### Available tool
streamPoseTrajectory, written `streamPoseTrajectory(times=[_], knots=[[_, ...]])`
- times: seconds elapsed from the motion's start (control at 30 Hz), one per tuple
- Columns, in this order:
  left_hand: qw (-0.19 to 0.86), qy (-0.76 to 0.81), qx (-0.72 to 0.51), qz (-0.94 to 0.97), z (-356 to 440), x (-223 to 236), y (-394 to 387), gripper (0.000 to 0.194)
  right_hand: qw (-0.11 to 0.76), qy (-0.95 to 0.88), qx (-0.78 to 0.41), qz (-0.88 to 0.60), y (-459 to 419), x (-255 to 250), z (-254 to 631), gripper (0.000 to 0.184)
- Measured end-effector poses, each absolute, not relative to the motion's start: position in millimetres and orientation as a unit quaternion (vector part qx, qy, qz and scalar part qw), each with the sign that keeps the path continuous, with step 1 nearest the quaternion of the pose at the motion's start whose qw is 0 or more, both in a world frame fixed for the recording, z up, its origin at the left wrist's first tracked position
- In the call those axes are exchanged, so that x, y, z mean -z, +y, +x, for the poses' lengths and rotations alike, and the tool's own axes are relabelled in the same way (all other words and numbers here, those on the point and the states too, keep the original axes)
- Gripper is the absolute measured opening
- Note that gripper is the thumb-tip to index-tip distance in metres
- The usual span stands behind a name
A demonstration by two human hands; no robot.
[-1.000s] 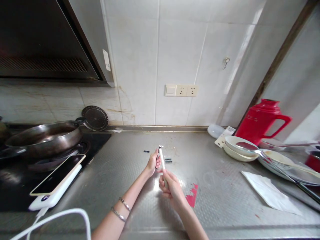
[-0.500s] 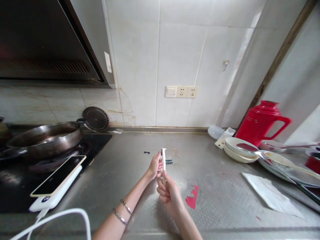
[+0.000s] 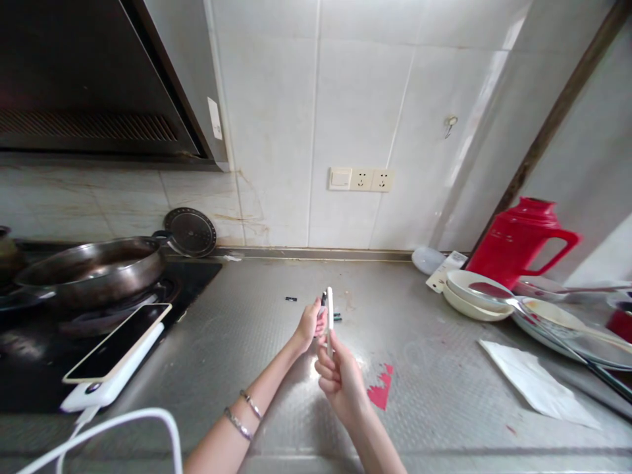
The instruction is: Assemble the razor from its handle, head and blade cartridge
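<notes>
My right hand point(image 3: 340, 378) is closed around the lower part of a slim white bar-shaped object point(image 3: 330, 309), holding it upright above the counter; its exact kind does not show. Close beside its upper end, my left hand point(image 3: 311, 322) is closed on a small dark piece point(image 3: 324, 298), mostly covered by the fingers. Behind the hands lie small dark green, battery-like cylinders point(image 3: 337, 317), partly hidden by the white object. A small flat black piece point(image 3: 291, 299) rests on the counter to the left.
On the left, a phone point(image 3: 118, 343) lies on a white power bank point(image 3: 81, 396) near a steel pan point(image 3: 99, 266). At right stand bowls point(image 3: 476, 296), a red thermos point(image 3: 513, 240) and a white tissue point(image 3: 536, 385). A red patch point(image 3: 381, 392) marks the steel counter point(image 3: 424, 395).
The white object has turned, so its narrow edge now faces me and the T-shaped top seen earlier is out of sight. Both hands have shifted slightly to the right.
</notes>
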State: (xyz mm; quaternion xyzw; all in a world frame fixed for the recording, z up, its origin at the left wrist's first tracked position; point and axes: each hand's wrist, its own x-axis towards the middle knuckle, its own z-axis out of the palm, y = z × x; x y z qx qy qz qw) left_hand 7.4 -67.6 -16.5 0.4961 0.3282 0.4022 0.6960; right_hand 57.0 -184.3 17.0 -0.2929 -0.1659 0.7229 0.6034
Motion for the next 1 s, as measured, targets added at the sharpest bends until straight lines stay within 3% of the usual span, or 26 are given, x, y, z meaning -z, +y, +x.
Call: streamPoseTrajectory(times=[1.0], knots=[[0.728, 0.295, -0.387, 0.483, 7, 15, -70, 0.056, 0.617, -0.149, -0.712, -0.3, -192, -8, 57, 0.045]])
